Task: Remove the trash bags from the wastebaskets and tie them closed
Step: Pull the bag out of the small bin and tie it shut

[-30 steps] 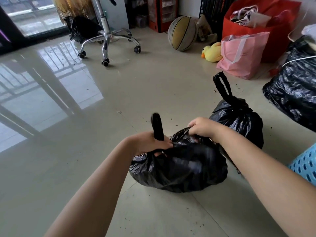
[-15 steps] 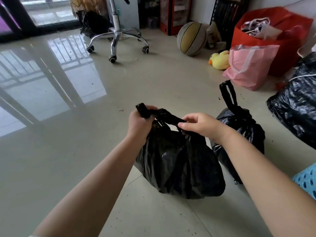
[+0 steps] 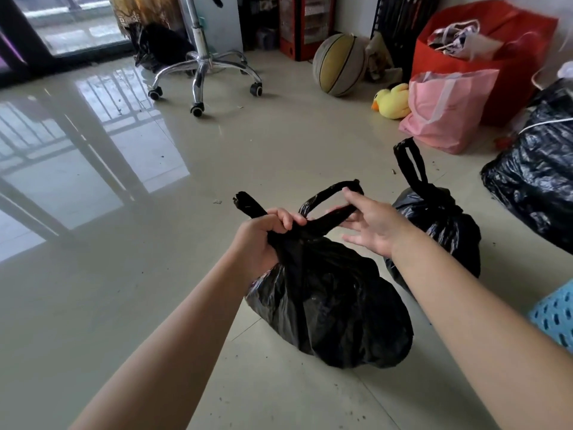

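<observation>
A full black trash bag (image 3: pixel 335 305) sits on the tiled floor in front of me. My left hand (image 3: pixel 263 237) grips one twisted handle strip near the bag's neck, the strip's end sticking up to the left. My right hand (image 3: pixel 369 225) pinches the other handle loop between thumb and forefinger, its other fingers spread out. A second black trash bag (image 3: pixel 440 221), tied with its handles standing up, rests just behind and to the right. A blue perforated wastebasket (image 3: pixel 555 315) shows at the right edge.
A big black bag (image 3: pixel 539 178) lies at the right. Pink bag (image 3: pixel 446 110), red bag (image 3: pixel 496 51), yellow duck toy (image 3: pixel 392 102) and basketball (image 3: pixel 339 65) line the back. A chair's wheeled base (image 3: pixel 201 72) stands at the back left.
The bag's handles have been pulled up off the bag. My right hand has loosened from a full grip to a thumb-and-finger pinch with spread fingers; the left hand still grips its strip.
</observation>
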